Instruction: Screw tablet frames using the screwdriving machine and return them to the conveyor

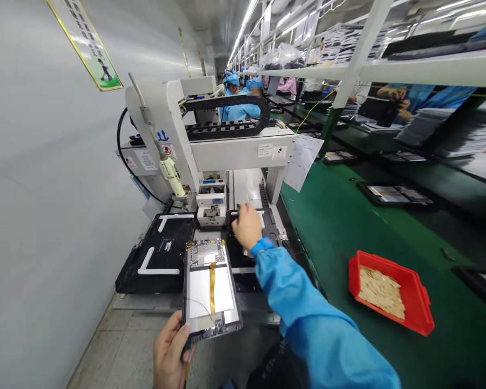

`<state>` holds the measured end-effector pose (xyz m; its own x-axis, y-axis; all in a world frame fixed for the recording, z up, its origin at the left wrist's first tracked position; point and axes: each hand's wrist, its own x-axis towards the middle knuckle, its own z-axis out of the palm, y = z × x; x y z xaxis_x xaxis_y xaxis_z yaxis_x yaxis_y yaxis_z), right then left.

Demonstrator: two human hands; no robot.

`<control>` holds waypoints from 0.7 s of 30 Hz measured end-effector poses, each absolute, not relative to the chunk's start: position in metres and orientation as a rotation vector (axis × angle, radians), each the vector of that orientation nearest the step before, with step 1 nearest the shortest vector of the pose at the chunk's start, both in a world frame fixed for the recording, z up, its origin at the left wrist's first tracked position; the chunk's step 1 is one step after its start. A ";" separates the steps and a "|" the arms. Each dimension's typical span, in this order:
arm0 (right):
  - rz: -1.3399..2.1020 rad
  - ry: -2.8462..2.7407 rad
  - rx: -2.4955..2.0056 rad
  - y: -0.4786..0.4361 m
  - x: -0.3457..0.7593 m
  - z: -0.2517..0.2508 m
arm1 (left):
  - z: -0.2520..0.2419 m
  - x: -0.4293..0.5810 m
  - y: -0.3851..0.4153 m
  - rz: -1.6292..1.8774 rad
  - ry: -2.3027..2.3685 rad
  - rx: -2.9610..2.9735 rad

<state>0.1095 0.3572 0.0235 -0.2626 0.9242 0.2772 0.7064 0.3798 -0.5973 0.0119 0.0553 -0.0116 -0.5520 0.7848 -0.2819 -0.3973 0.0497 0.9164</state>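
Observation:
My left hand (170, 351) grips the near corner of an opened tablet (211, 289), its back off, showing a silver battery, an orange flex strip and a circuit board at the far end. My right hand (247, 226), in a blue sleeve with a blue wrist strap, reaches forward onto the right black fixture tray (271, 229) of a white screw-fastening machine (235, 151); its fingers are curled down and hidden from me. The left black fixture tray (157, 254) holds no tablet.
A green conveyor belt (340, 227) runs on the right, carrying a red bin (391, 292) of small tan parts and several tablets in black trays (395, 194). Other workers in blue sit farther along the line. A white wall lies on the left, and shelving hangs overhead.

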 end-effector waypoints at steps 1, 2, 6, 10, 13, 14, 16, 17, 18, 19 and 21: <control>0.522 -1.995 -1.406 0.365 0.123 0.030 | -0.012 0.012 0.064 1.657 1.410 0.438; 0.573 -1.938 -1.414 0.372 0.138 0.034 | -0.013 0.011 0.074 1.649 1.388 0.467; 0.822 -1.748 -1.386 0.389 0.191 0.036 | -0.016 0.009 0.131 1.588 1.305 0.622; 0.980 -1.591 -1.266 0.386 0.229 0.038 | -0.021 0.012 0.190 1.465 1.361 0.855; 0.985 -1.447 -1.204 0.374 0.268 0.057 | -0.026 0.019 0.221 1.376 1.421 0.983; 0.989 -1.389 -1.176 0.368 0.284 0.066 | -0.028 0.020 0.229 1.351 1.434 1.010; 1.012 -1.264 -1.134 0.352 0.317 0.082 | -0.029 0.021 0.238 1.290 1.474 1.071; 1.031 -1.202 -1.131 0.341 0.333 0.089 | -0.029 0.021 0.240 1.256 1.506 1.113; 1.050 -1.149 -1.148 0.330 0.348 0.095 | -0.029 0.019 0.240 1.225 1.540 1.157; 1.060 -1.105 -1.182 0.319 0.360 0.100 | -0.028 0.017 0.238 1.210 1.576 1.191; 1.054 -1.028 -1.260 0.295 0.381 0.107 | -0.025 0.013 0.229 1.192 1.706 1.334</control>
